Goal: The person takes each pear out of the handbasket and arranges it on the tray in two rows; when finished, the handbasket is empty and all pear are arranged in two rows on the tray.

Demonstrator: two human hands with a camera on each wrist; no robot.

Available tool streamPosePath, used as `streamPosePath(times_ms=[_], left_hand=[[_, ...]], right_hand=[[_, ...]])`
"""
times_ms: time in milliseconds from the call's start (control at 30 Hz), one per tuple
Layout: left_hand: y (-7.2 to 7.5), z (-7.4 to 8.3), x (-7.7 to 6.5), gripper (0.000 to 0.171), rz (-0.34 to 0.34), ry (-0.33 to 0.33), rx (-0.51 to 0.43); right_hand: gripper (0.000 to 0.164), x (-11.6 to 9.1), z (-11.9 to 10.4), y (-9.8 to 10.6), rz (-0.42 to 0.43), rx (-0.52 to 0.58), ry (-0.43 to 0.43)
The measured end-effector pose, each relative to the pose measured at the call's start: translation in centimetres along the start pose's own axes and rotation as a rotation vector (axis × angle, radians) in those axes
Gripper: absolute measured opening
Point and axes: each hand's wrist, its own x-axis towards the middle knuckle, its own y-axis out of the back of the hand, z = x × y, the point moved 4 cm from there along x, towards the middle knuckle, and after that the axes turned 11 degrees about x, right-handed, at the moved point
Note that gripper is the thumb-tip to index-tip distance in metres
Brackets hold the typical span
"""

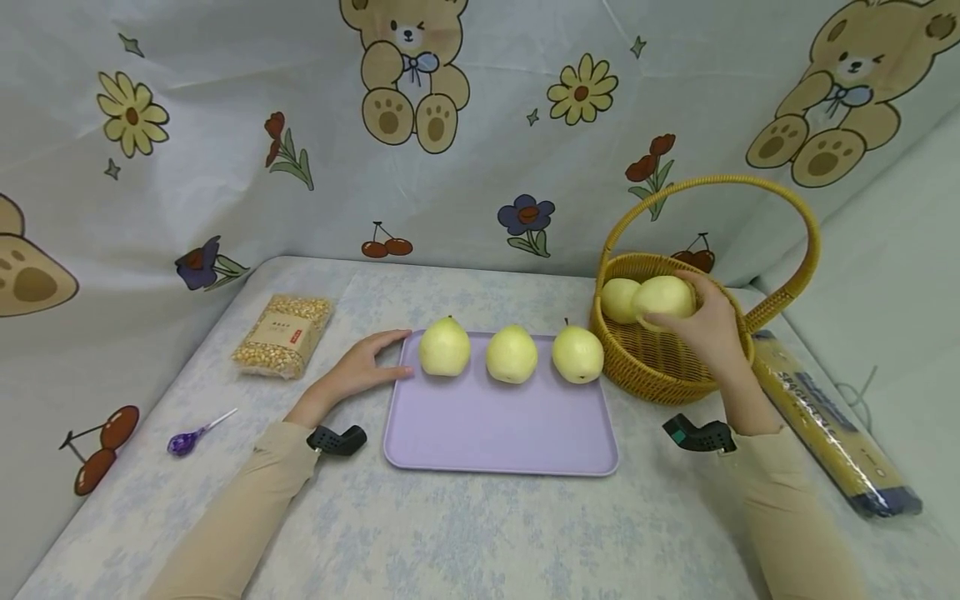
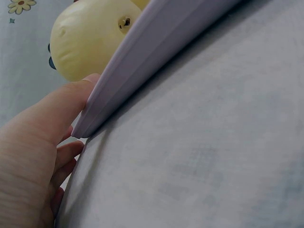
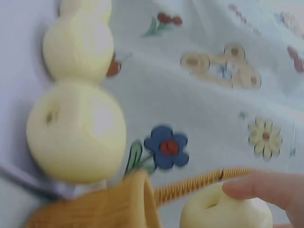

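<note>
A lavender tray [image 1: 501,429] lies on the table, with three pale yellow pears [image 1: 512,355] in a row along its far side. My left hand [image 1: 362,365] is at the tray's far left corner, its thumb touching the rim [image 2: 121,71] and its other fingers spread past the corner. In the wicker basket [image 1: 637,367], my right hand [image 1: 708,325] grips a pear [image 1: 664,298] between thumb and fingers. A second basket pear [image 1: 620,301] lies just left of it. Close up in the right wrist view, the thumb presses on the held pear [image 3: 223,211].
The basket's tall handle [image 1: 806,242] arches above my right hand. A spaghetti packet [image 1: 832,425] lies right of the basket. Toward the left are a bag of corn kernels [image 1: 285,335] and a purple lollipop [image 1: 183,442]. A printed cloth [image 1: 450,200] hangs behind the table.
</note>
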Motion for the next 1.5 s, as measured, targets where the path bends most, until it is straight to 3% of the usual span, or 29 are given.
streamPosePath(times_ms=[200,367,533,667,867,1000,1167,1500], left_hand=[[-0.3,-0.4,0.1,0.073,0.009,-0.001,-0.004],[-0.6,-0.5,-0.1,0.074,0.007,0.012,-0.004],[-0.6,-0.3,0.0,0.075,0.001,0.01,-0.004],[-0.5,-0.1,0.0,0.075,0.005,0.008,0.002],[-0.3,-0.1,0.0,0.074,0.005,0.012,0.016],[-0.1,-0.2,0.1,0.074,0.008,0.013,0.031],[0.1,-0.4,0.1,0.073,0.016,0.005,0.038],[0.2,-0.4,0.1,0.072,0.013,0.004,0.033]], right_hand=[[0.076,-1.9,-3.4,-3.1,-0.068,0.054,0.08],[0.075,-4.3,-5.7,-7.1,-0.14,0.161,0.187],[0.078,-7.3,-7.6,-11.9,-0.332,0.278,0.234],[0.076,-9.3,-8.6,-15.6,-0.491,0.31,0.274],[0.074,-11.0,-8.9,-19.9,-0.631,0.31,0.292],[0.074,-11.4,-8.9,-21.7,-0.675,0.286,0.271],[0.074,-11.3,-8.8,-23.0,-0.667,0.273,0.264],[0.081,-11.6,-8.3,-23.7,-0.652,0.279,0.33]])
